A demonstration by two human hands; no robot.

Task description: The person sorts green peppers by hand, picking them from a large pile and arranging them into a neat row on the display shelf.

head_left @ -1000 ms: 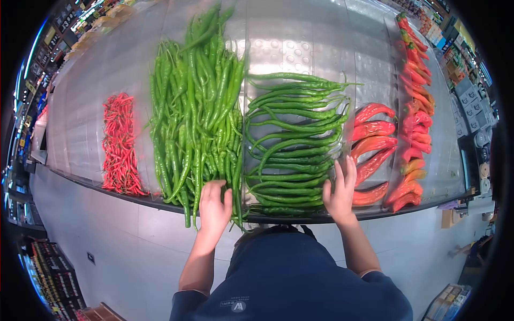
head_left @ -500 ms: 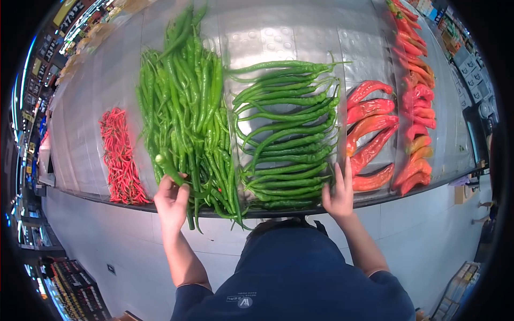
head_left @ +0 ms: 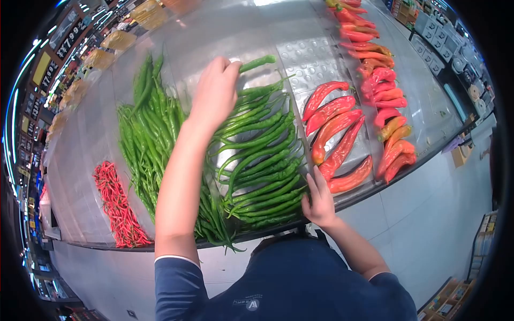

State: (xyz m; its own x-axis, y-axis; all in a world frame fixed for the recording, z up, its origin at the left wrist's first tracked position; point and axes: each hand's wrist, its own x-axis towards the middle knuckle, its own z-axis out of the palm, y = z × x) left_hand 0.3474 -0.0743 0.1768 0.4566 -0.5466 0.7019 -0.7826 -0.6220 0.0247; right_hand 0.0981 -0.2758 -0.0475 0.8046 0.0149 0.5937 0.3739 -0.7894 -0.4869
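Left grip (head_left: pixel 217 91) holds a slender, gently curved green pepper (head_left: pixel 258 63).

Left hand (head_left: pixel 217 92), shifted from the near edge of the green heap (head_left: pixel 151 125) to the far end of the green row (head_left: pixel 265 147); forearm (head_left: pixel 182 176), formerly short of the heap, now stretched over it; green pepper (head_left: pixel 258 63), half a second ago angled up and left beyond the fingers, now pointing crosswise, blunt end to their right; the row's farthest peppers, previously well apart from those fingers, now just on their near side; view swung, row and heap slanting.
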